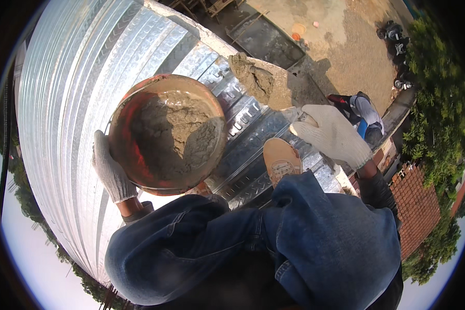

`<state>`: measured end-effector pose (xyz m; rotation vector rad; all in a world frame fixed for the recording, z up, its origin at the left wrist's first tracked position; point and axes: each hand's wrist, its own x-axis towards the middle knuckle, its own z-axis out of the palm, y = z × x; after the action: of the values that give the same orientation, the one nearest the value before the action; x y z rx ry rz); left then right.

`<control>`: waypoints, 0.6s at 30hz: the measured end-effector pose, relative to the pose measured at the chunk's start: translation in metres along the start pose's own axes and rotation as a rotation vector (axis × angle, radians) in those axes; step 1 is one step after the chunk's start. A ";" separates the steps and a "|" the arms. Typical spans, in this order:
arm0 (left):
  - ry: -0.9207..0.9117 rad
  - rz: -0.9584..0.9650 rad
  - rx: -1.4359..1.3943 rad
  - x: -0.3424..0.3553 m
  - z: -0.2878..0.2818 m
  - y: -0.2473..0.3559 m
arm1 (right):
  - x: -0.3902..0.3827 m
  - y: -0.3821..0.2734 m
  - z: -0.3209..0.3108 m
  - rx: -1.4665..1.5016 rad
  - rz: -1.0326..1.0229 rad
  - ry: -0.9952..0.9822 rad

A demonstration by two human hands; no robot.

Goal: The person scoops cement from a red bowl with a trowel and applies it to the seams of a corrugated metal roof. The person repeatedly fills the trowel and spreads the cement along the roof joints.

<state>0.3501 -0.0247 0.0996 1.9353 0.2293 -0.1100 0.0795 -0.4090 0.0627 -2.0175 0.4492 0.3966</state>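
Note:
A round, mortar-smeared bucket [219,103] with reddish inner walls tilts toward me, with wet grey mortar [178,129] inside. My left hand [113,173], in a pale knitted glove, grips its lower left side; some fingers are hidden behind it. My right hand [336,135], gloved alike, is closed at the wall's edge around what looks like a trowel [281,95], its handle hidden by the glove. A thick lump of mortar [252,77] lies at the blade's far side, over the wall top [206,36]; where blade and wall top meet is hard to tell.
Ribbed shiny metal decking [88,103] spreads left and under my tan shoe [282,159]. Beyond the wall top the ground [356,41] lies far below. Another person [364,113] is beyond my right hand. A tiled roof [416,206] and trees [439,93] stand at right.

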 end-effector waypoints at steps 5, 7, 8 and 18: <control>-0.061 -0.025 -0.006 0.010 -0.001 -0.009 | 0.023 0.060 0.039 -0.464 0.023 0.226; -0.052 -0.011 -0.030 0.012 -0.001 -0.009 | 0.030 0.068 0.068 -0.537 -0.038 0.290; -0.052 -0.012 -0.037 0.015 -0.001 -0.010 | 0.031 0.073 0.086 -0.571 -0.068 0.328; -0.073 0.010 -0.059 0.018 0.005 -0.002 | 0.025 0.026 0.130 -0.877 0.192 0.017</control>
<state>0.3675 -0.0267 0.0921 1.8701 0.1726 -0.1660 0.0775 -0.3086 -0.0272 -2.8305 0.5361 0.7941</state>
